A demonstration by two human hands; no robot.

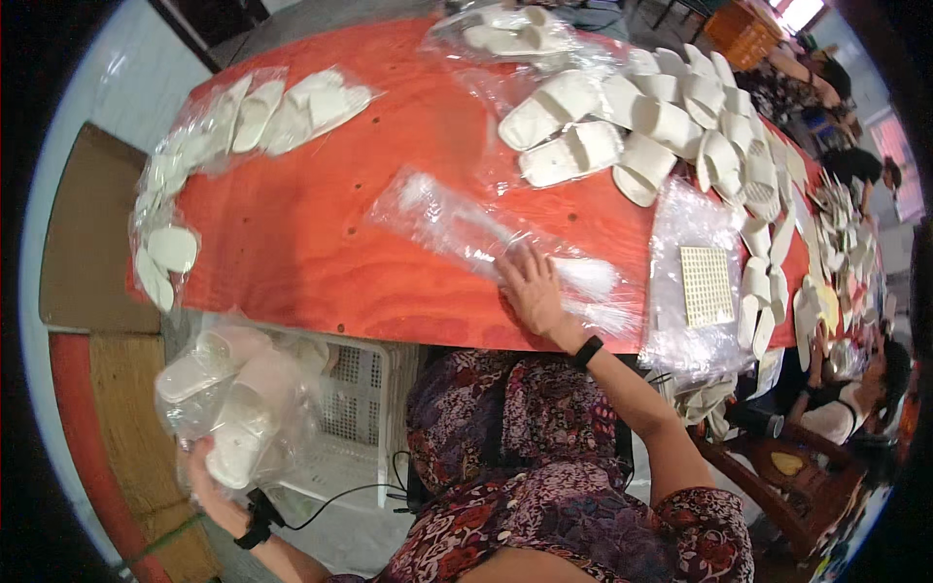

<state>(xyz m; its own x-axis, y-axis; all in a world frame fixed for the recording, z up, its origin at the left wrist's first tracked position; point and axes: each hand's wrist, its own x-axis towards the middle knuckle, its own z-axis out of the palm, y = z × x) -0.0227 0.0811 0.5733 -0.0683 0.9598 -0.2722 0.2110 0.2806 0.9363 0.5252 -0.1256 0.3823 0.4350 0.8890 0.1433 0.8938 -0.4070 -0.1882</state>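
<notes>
Grip, left: the left hand, at 8 o'clock from the middle of the view, is closed on the near side of a clear plastic bag of cream slippers; the plastic hides part of its fingers.
Grip, right: the right hand, just off the middle toward 3 o'clock, grasps nothing; it lies palm down, fingers spread, on a flat, clear plastic bag.
Flat bag: on the broad red wood-grained table, slanting from 11 o'clock down to 3 o'clock.
Slipper bag: off the table's edge at 8 o'clock, overlapping in view a white plastic basket with a perforated wall; whether they touch, I cannot tell.
Bag stack: at 3 o'clock, a pile of clear plastic bags bears a cream rectangular panel dotted with holes.
Loose slippers: a heap of cream slippers spreads from 1 o'clock to 3 o'clock.
Bagged row: cream slippers in clear plastic line the table from 9 o'clock to 11 o'clock.
Wrists: each wears a black band.
</notes>
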